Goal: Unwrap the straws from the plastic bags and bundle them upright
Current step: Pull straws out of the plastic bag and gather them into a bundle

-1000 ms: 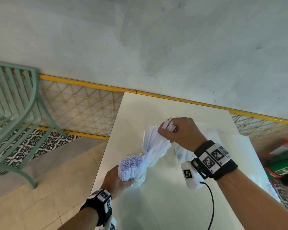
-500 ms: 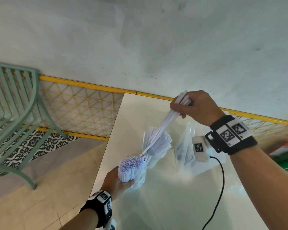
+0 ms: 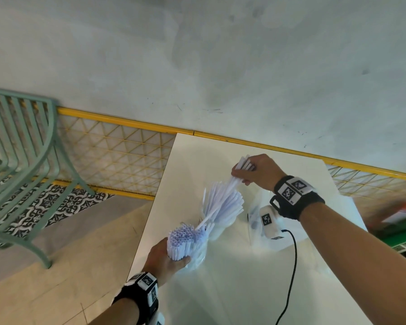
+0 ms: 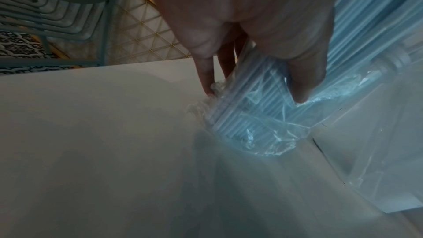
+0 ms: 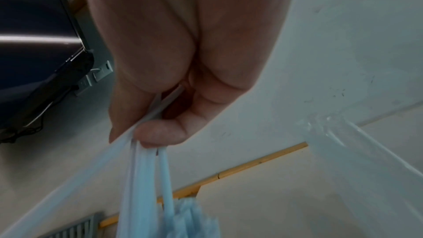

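My left hand [image 3: 168, 259] grips a tight bundle of white straws [image 3: 182, 238] near the table's left edge, open ends up. In the left wrist view its fingers [image 4: 302, 82] curl round the straws [image 4: 247, 109], whose lower ends sit in crumpled clear plastic [image 4: 270, 144] on the table. Behind it a second bunch of straws [image 3: 223, 202] fans out, tilted. My right hand [image 3: 251, 171] is above that bunch and pinches a few straws [image 3: 243, 164] by their upper ends. The right wrist view shows these straws [image 5: 142, 178] hanging from the pinch.
The white table [image 3: 220, 289] stands against a grey wall. Clear plastic bags [image 3: 256, 221] lie right of the straws, under my right wrist. A black cable [image 3: 293, 266] trails over the table. A green chair [image 3: 21, 160] and yellow mesh fence [image 3: 117, 156] are to the left.
My right hand rose from the fanned bunch with a few straws pinched, then came back down and left a little. The left hand and its bundle stayed put.
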Tool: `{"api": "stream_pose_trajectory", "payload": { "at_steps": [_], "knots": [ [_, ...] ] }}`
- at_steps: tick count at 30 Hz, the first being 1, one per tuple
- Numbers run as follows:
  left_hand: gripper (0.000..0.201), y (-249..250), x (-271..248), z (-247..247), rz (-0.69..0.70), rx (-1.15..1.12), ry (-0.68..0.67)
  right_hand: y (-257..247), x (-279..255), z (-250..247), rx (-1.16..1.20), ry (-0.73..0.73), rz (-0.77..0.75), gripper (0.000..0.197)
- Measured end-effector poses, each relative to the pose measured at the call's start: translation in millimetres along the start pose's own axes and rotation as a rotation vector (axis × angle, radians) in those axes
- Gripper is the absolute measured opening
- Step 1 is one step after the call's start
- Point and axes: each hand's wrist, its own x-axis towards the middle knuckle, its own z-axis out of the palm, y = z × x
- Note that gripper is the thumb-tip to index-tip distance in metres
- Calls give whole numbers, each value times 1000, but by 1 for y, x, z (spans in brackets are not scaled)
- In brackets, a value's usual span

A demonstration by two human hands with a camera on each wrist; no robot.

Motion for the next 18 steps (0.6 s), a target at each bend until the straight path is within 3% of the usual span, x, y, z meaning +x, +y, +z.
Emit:
{"api": "stream_pose_trajectory", "payload": {
  "at_steps": [5, 10, 13, 18],
  "knots": [
    [39, 1, 0, -1, 13, -2, -11, 12, 0, 8, 36, 3, 45, 32],
    [42, 1, 1, -1, 9, -3, -13, 6, 0, -1, 102, -23, 84, 71],
    [45, 1, 1, -1, 9, -7, -13, -6, -2, -12, 49, 18, 27, 69],
    [45, 1, 1, -1, 10, 6, -12, -34, -8, -30, -50, 211, -178, 55]
  ]
}}
